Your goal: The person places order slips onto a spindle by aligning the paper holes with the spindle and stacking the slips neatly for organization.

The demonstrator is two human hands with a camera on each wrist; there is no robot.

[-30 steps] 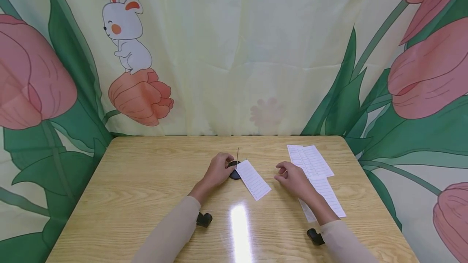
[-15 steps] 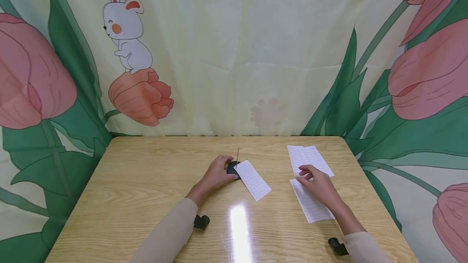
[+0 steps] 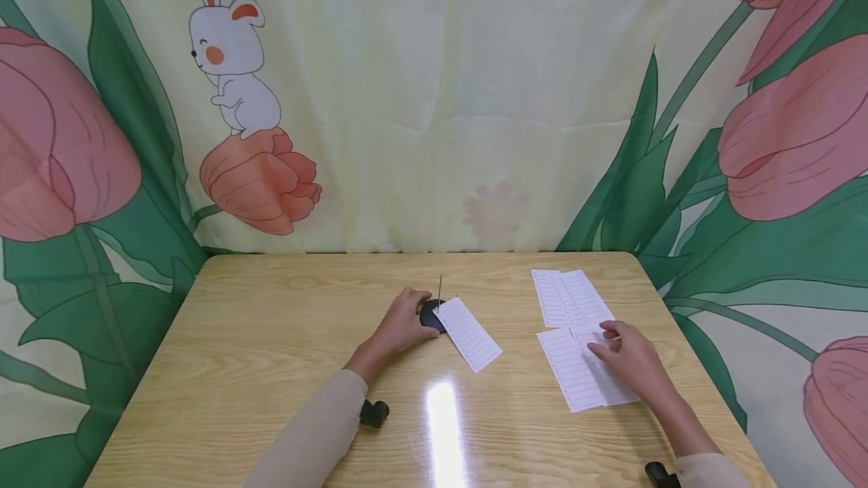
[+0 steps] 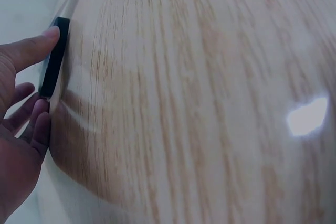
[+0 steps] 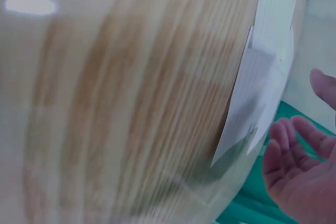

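Near the table's middle stands a bill spike (image 3: pixel 429 316), a round black base with a thin upright metal pin. My left hand (image 3: pixel 398 324) holds the base by its edge, thumb on the near side and fingers round the far side. In the left wrist view the thumb presses the black base (image 4: pixel 54 61). One printed paper slip (image 3: pixel 468 335) has its upper corner at the pin and slants toward the lower right. My right hand (image 3: pixel 631 358) hovers over several lined paper slips (image 3: pixel 566 371), thumb and fingers apart. The right wrist view shows a gap between hand (image 5: pixel 302 171) and slips (image 5: pixel 241 98).
More overlapping slips (image 3: pixel 573 298) lie farther back on the right of the wooden table (image 3: pixel 271 322). A curtain (image 3: pixel 420 96) with tulips and a rabbit hangs behind the table's far edge. Black camera mounts (image 3: pixel 374 413) sit at both wrists.
My right hand has moved right, from beside the slip on the spike to above the loose slips. My left hand has stayed at the base, shifting its fingers slightly.
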